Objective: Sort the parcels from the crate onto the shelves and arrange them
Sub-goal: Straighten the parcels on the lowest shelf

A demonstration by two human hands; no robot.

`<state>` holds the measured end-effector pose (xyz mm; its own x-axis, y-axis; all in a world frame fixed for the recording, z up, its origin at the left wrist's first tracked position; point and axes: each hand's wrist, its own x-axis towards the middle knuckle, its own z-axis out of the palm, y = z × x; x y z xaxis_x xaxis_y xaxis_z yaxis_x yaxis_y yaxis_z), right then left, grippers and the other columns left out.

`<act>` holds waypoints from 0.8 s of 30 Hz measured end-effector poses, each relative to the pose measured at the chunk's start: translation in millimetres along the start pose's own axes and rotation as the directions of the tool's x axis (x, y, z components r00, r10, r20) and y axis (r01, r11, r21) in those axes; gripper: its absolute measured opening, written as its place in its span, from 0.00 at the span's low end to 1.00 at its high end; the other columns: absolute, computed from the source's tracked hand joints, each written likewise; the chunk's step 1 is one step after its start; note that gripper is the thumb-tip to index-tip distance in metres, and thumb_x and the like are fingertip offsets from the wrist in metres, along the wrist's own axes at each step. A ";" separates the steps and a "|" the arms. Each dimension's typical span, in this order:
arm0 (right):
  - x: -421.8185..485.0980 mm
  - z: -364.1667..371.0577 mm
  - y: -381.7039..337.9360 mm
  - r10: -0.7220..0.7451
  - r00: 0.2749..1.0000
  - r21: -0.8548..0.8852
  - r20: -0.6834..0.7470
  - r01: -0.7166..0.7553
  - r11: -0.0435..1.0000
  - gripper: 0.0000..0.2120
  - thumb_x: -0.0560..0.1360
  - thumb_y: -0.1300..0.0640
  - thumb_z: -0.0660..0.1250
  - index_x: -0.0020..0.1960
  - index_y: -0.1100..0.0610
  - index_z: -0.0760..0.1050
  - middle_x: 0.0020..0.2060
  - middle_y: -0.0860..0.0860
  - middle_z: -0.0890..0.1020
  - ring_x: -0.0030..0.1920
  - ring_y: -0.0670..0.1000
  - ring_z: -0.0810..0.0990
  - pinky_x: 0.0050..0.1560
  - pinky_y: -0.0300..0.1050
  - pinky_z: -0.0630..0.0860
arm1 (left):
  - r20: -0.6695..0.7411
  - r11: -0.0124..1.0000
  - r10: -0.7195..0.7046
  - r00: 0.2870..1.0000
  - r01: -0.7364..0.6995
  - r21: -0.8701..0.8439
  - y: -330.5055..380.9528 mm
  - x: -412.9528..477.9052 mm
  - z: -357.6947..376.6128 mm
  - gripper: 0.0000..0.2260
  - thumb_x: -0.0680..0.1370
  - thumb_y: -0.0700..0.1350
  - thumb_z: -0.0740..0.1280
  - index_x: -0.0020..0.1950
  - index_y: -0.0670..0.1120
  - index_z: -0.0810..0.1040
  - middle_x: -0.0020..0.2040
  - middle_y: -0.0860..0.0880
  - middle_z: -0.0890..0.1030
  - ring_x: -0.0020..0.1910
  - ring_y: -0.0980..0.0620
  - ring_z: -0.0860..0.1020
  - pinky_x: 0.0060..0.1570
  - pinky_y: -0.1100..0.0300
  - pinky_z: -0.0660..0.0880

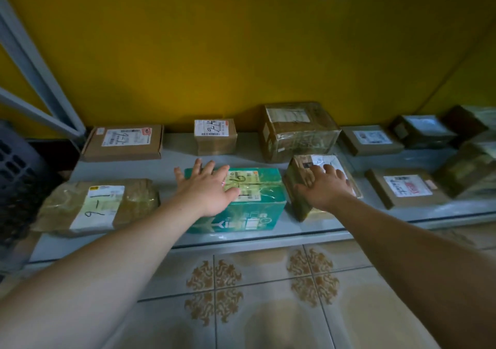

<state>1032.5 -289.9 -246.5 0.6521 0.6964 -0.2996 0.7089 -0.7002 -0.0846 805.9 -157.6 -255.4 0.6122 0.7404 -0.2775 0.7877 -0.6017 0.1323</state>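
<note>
**Mostly shelved, arranging under way**

Left hand (pixel 206 190) lies flat, fingers spread, on the green parcel (pixel 249 214). Right hand (pixel 326 187) drapes over a tilted brown parcel (pixel 298 174) at 3 o'clock; grip unclear. Other parcels line the shelf (pixel 120 169). The crate (pixel 18 161) sits at 9 o'clock, contents hidden.

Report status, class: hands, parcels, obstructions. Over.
Left hand flat on teal parcel. Right hand on taped brown parcel beside it. Both on shelf. Large box close behind.
</note>
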 end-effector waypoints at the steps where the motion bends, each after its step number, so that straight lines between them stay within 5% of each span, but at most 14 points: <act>1: 4.2 -1.1 1.3 -0.006 1.000 -0.015 0.004 0.006 1.000 0.38 0.77 0.31 0.57 0.80 0.44 0.49 0.81 0.53 0.50 0.79 0.62 0.47 0.77 0.66 0.50 | -0.007 1.000 -0.009 1.000 0.009 0.007 7.4 1.7 -1.9 0.33 0.78 0.70 0.48 0.79 0.58 0.46 0.80 0.50 0.45 0.78 0.44 0.42 0.72 0.32 0.42; 6: 27.6 1.4 18.0 -0.040 0.997 -0.085 0.061 0.045 0.995 0.42 0.73 0.24 0.54 0.80 0.39 0.45 0.81 0.53 0.43 0.79 0.66 0.41 0.73 0.75 0.43 | -0.019 0.997 -0.047 0.999 0.048 0.056 29.2 7.7 2.8 0.34 0.75 0.72 0.42 0.79 0.60 0.43 0.80 0.51 0.43 0.78 0.45 0.41 0.72 0.33 0.42; 17: 23.0 20.3 52.0 -0.007 0.997 -0.090 0.077 0.014 0.996 0.45 0.70 0.21 0.53 0.80 0.38 0.42 0.81 0.51 0.42 0.79 0.64 0.40 0.73 0.72 0.50 | -0.024 0.993 -0.085 0.996 0.087 0.083 39.3 17.0 2.3 0.34 0.76 0.72 0.42 0.79 0.58 0.46 0.80 0.52 0.46 0.79 0.47 0.43 0.72 0.33 0.43; 24: 62.6 1.5 37.8 -0.129 0.986 0.008 -0.101 0.131 0.991 0.43 0.73 0.23 0.49 0.81 0.44 0.46 0.81 0.54 0.47 0.80 0.60 0.44 0.77 0.65 0.46 | -0.055 0.992 -0.105 0.993 0.109 0.071 41.2 27.9 12.4 0.40 0.69 0.75 0.35 0.78 0.60 0.47 0.80 0.54 0.48 0.79 0.48 0.45 0.72 0.33 0.43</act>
<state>1099.7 -273.0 -269.9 0.5788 0.7934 -0.1885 0.7859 -0.6044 -0.1306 854.6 -165.4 -269.5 0.5288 0.8149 -0.2372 0.8428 -0.5372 0.0334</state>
